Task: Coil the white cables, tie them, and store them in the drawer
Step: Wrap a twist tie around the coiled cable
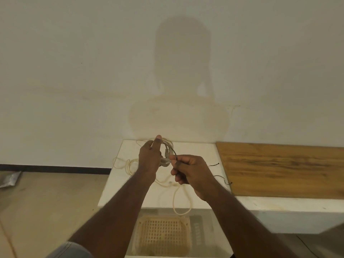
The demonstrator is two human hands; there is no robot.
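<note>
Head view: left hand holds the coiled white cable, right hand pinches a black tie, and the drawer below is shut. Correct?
Not quite. The head view shows the drawer pulled open, with a mesh basket inside. The rest stands: the left hand holds the coiled white cable and the right hand pinches a black tie.

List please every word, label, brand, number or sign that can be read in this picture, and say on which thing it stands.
No text can be read anywhere.
Dark panel in the open drawer: pale marks, too blurred to tell whether they are text.
Silvery packet on the floor: no legible print.
</note>
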